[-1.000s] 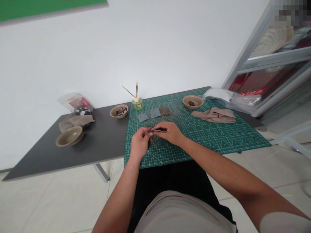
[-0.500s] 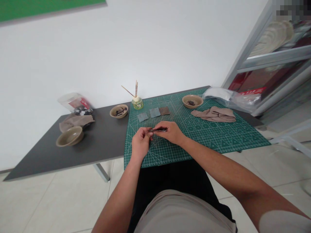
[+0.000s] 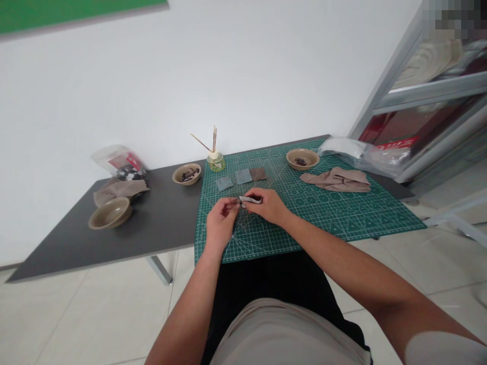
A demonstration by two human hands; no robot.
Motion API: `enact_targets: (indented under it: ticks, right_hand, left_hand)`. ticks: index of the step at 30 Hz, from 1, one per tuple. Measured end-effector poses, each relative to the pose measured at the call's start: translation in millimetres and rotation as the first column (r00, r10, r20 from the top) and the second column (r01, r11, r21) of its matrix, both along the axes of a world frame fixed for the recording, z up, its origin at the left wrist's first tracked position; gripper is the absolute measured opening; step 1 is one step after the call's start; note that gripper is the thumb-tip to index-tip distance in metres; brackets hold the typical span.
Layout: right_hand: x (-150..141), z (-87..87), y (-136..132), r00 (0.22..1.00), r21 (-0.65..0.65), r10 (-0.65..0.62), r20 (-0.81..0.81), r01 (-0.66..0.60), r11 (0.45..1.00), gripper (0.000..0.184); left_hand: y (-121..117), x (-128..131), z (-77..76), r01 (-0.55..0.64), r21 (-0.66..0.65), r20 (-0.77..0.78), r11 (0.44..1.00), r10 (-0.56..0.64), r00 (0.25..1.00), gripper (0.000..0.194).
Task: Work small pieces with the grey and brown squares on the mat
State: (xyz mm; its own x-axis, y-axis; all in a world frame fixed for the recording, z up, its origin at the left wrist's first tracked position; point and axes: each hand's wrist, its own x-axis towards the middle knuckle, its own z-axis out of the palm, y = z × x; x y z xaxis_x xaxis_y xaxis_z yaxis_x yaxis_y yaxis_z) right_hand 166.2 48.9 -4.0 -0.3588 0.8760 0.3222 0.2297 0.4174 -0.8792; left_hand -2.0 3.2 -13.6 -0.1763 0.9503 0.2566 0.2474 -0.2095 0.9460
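Note:
Over the green cutting mat, both my hands work close together at chest level. My right hand is closed on a small folded piece of cloth, whose pale edge curls up between thumb and fingers. My left hand pinches at the cloth's left end; whether a needle or other fine item is in that pinch is too small to tell. Just beyond the hands lie two blue-grey cloth squares and a brown cloth square.
A reed diffuser stands at the mat's back left. Bowls with small dark pieces sit left and right. Crumpled brown cloth and a plastic bag lie right; another bowl, cloth and clear bag are far left.
The folded cloth has turned in my right hand, and more of its pale edge shows upward. My left fingers have shifted slightly at its end.

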Motion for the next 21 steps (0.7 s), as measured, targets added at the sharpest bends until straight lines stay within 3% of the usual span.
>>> enact_targets:
  ticks: [11,21]
  right_hand:
    - [-0.5,-0.3,3.7,0.995,0.097,0.067,0.077,-0.075,0.992,0.005]
    - [1.2,0.4,1.0,0.996,0.038,0.050,0.072,-0.053,0.998,0.004]
  left_hand:
    - [-2.7,0.3,6.4,-0.063,-0.071,-0.032,0.995,0.061,0.998,0.023]
    - [-1.5,1.2,10.2,-0.059,-0.140,-0.109,0.988,0.044,0.993,0.018]
